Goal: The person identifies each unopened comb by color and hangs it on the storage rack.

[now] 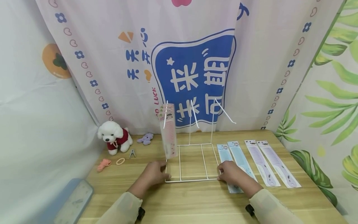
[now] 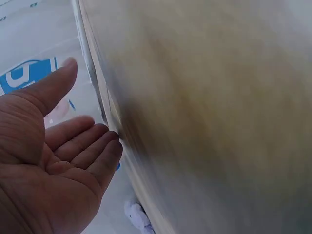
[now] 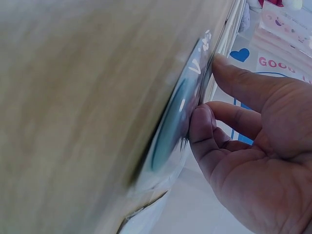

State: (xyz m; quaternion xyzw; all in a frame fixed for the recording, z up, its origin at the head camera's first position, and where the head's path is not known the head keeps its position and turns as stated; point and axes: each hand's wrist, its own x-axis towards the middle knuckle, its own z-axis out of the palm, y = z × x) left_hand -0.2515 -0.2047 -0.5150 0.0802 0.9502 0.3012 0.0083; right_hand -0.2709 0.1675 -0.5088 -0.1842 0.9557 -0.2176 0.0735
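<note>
A: Where are the two hands?

B: Both are down on the wooden worktop [image 1: 195, 199], one at each front corner of the white wire rack [image 1: 193, 161]. The left hand [image 1: 152, 175] touches the left corner. Its fingers [image 2: 87, 146] are straight and loose, and they hold nothing.

A: And the other hand?

B: The right hand [image 1: 230, 174] is at the right corner. Its fingers [image 3: 229, 97] are bent a little and press on the thin wire. It also lies over the end of a blue comb pack [image 1: 227, 165].

A: What is on the rack?

B: Some pink comb packs [image 1: 169, 133] hang from the left hook.

A: What else is there?

B: More comb packs lie flat to the right, another blue one [image 1: 240, 158] and two purple ones [image 1: 269, 163]. A white toy dog [image 1: 114, 137], a small purple toy [image 1: 145, 138] and hair ties [image 1: 121, 161] sit on the left, in front of a curtain [image 1: 193, 62] with blue writing
</note>
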